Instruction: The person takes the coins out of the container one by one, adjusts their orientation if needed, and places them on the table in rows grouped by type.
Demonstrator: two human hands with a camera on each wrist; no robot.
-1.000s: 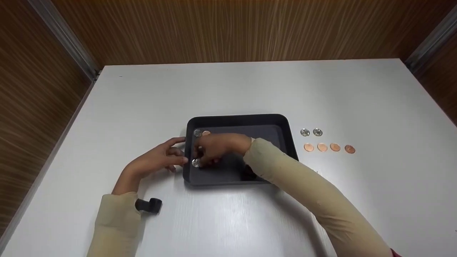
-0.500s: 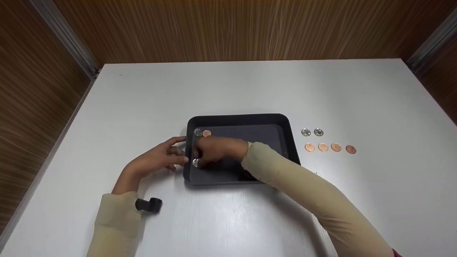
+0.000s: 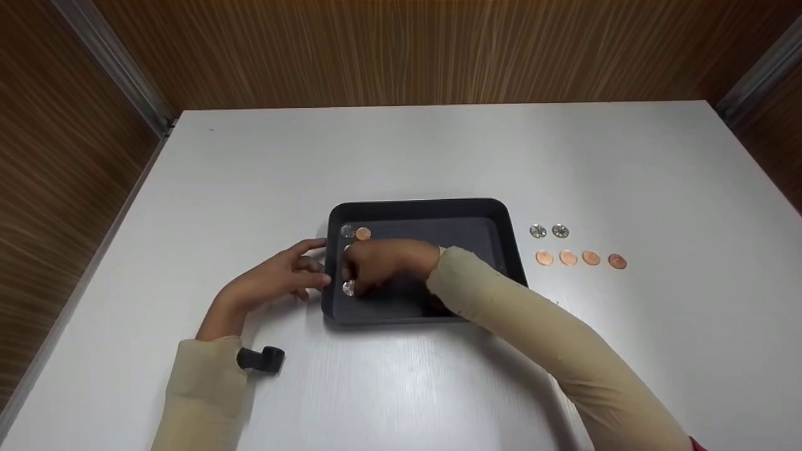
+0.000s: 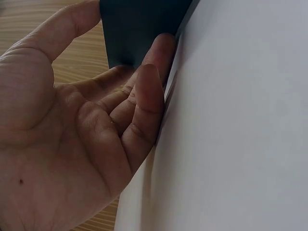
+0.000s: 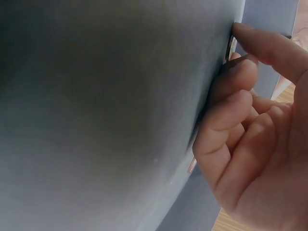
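A black tray [image 3: 420, 210] sits mid-table. My right hand [image 3: 358, 273] reaches into its left part, fingertips down on the tray floor beside a silver coin [image 3: 348, 287]. In the right wrist view the fingers [image 5: 231, 110] press on the grey floor, and a thin coin edge [image 5: 230, 45] shows by the index tip. Another silver coin [image 3: 347, 231] and a copper coin [image 3: 363, 234] lie in the tray's far left corner. My left hand [image 3: 312, 268] rests relaxed against the tray's outer left wall [image 4: 139, 29] and holds nothing.
On the white table [image 3: 401, 150] right of the tray lie two silver coins [image 3: 549, 232] above a row of several copper coins [image 3: 579, 258]. A black strap [image 3: 262, 360] sits at my left wrist. Wooden walls enclose the table.
The silver coin by my right fingertips has slid slightly right and nearer on the tray floor. My right hand shifted a little with it. My left hand has stayed put.
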